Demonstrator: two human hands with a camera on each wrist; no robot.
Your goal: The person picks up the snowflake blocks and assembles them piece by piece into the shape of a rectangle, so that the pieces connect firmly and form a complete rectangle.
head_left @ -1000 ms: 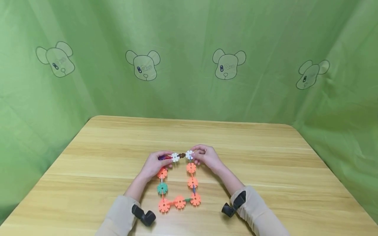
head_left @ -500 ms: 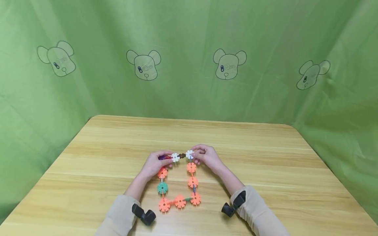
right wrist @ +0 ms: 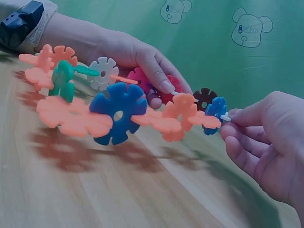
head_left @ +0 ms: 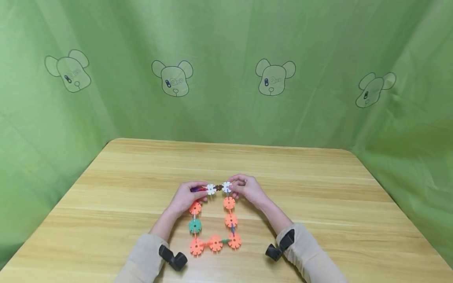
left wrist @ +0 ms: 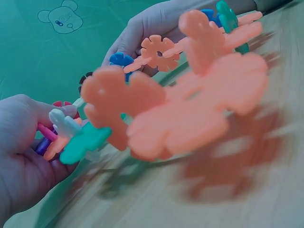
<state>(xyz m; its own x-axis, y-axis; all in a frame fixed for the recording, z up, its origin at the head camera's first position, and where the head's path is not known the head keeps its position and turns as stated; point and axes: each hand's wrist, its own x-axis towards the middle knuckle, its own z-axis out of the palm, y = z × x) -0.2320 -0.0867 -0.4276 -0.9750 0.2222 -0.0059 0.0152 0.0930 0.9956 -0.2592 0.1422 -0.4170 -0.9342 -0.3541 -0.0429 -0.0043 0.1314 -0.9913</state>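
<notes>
Interlocking plastic snowflake discs form a four-sided ring in the head view, its near side made of orange discs [head_left: 216, 243]. My left hand [head_left: 184, 197] grips the far left corner, where red and purple pieces are partly covered by the fingers. My right hand [head_left: 250, 190] pinches a white disc [head_left: 226, 186] at the far right corner. Between the hands sit another white disc [head_left: 211, 189] and a brown disc [head_left: 219, 188]. On the left side is a green disc [head_left: 195, 226]. Close up in the right wrist view, a blue disc [right wrist: 118, 114] stands on edge between orange ones.
The ring is over a wooden table [head_left: 318, 188], and discs cast shadows on it. A green curtain [head_left: 219, 110] with printed bear heads surrounds the far edge and sides. Black wrist cameras [head_left: 172, 258] sit on both sleeves.
The right-hand white disc and the orange discs below it have shifted very slightly towards me. Both hands keep their grip almost in place.
</notes>
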